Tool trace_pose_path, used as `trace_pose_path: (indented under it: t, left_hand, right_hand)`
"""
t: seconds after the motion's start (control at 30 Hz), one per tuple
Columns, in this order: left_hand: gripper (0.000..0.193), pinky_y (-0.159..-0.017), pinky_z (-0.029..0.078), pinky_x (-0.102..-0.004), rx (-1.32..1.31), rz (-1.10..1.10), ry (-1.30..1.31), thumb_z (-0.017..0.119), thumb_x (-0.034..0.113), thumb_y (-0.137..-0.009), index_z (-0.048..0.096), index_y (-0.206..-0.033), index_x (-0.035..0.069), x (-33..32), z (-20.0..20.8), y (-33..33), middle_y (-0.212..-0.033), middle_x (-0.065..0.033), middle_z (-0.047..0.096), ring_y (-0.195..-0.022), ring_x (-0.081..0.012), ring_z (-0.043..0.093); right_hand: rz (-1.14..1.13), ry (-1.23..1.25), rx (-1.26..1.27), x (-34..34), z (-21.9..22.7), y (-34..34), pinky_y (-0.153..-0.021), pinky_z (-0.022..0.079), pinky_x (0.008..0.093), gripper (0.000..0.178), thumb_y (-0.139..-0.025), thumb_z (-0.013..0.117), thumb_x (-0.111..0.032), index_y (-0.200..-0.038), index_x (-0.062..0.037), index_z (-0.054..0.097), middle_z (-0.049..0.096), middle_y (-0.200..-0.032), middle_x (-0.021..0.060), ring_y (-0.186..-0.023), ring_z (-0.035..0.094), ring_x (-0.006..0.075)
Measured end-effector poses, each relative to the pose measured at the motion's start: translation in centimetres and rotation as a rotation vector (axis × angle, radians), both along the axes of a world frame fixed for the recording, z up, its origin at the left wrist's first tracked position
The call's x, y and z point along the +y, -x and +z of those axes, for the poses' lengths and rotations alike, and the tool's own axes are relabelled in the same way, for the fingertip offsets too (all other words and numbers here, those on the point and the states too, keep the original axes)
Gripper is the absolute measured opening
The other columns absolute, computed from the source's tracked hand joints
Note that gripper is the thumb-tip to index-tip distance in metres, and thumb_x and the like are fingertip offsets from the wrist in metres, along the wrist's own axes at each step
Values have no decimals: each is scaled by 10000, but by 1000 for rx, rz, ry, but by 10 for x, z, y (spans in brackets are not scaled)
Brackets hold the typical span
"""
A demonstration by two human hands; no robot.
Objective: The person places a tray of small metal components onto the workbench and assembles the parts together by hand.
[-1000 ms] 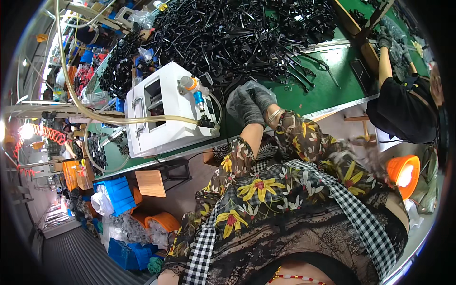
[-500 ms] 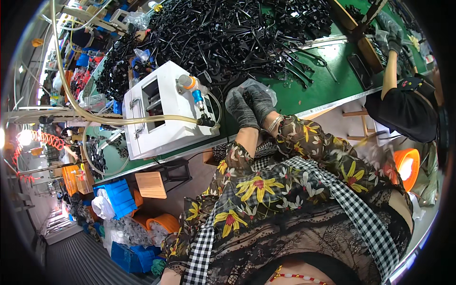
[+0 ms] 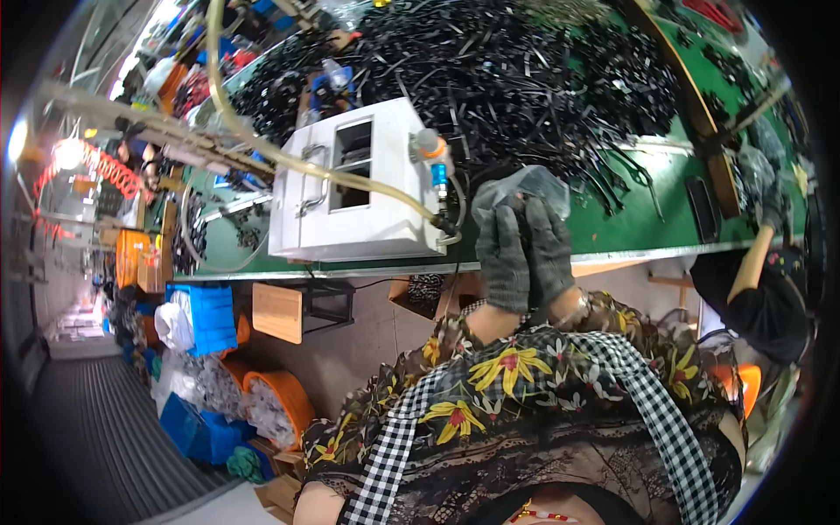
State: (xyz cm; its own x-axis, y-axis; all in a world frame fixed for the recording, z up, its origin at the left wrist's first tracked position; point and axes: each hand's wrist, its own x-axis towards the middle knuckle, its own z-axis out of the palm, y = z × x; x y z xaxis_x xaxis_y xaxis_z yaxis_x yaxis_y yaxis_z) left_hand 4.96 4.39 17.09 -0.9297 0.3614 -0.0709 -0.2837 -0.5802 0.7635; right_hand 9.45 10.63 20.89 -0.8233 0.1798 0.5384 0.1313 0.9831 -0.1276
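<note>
Grey knit gloves cover both of my hands, side by side at the table's front edge. My left hand (image 3: 502, 262) and my right hand (image 3: 549, 254) are closed on a clear plastic bag (image 3: 523, 182), its open-looking film spreading beyond the fingertips. Whether the bag contains anything cannot be made out. Just past it, a big heap of small black parts (image 3: 525, 92) covers the green table (image 3: 604, 229). Left of my hands stands a white box-shaped machine (image 3: 385, 210) with an orange and blue air fitting (image 3: 436, 162).
A yellowish hose (image 3: 337, 179) crosses the machine. A dark phone-like slab (image 3: 703, 210) lies right, by a wooden divider (image 3: 691, 96). Beyond it works another person's gloved hand (image 3: 772, 208). A wooden stool (image 3: 277, 312), blue bin (image 3: 203, 317) and orange tub (image 3: 284, 402) stand lower left.
The view has turned, so the table and machine sit shifted rightward. My hands, still on the bag, have come back toward my body and lie more nearly parallel.
</note>
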Motion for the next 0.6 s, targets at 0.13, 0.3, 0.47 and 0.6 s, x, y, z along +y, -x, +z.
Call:
trace_pose_path:
  t: [0.13, 0.3, 0.47, 0.6]
  left_hand:
    - [253, -911, 462, -291, 201, 177, 324, 469, 198, -978, 534, -1151, 25, -37, 99, -3, -1125, -108, 598, -1017, -213, 587]
    - [258, -895, 474, -290, 381, 492, 429, 446, 196, -982, 543, -1134, 11, -103, 119, 31, -1083, -99, 602, -985, -214, 594]
    - [302, -859, 496, -289, 342, 457, 216, 426, 246, -992, 557, -1106, -1, -130, 127, 117, -1069, -93, 608, -950, -208, 603]
    - [338, -802, 507, -284, 217, 308, -21, 478, 300, -980, 580, -1076, -7, -99, 128, 177, -1012, -91, 631, -901, -181, 604]
  right_hand:
    - [150, 75, 291, -33, 42, 9, -1037, 367, 426, 451, -935, 438, -163, -1370, -60, 371, 384, -1379, 141, -1283, 388, 257]
    - [626, 1316, 221, -103, 81, 62, -814, 506, 355, 325, -881, 573, -171, -1165, -21, 517, 563, -1078, 116, -973, 580, 271]
    - [597, 1094, 259, -125, 95, 146, -778, 507, 350, 322, -887, 589, -170, -1161, -15, 519, 584, -1061, 141, -931, 593, 249]
    - [449, 2043, 375, -116, 90, 211, -798, 507, 292, 321, -917, 590, -224, -1126, 15, 545, 629, -1025, 129, -909, 608, 182]
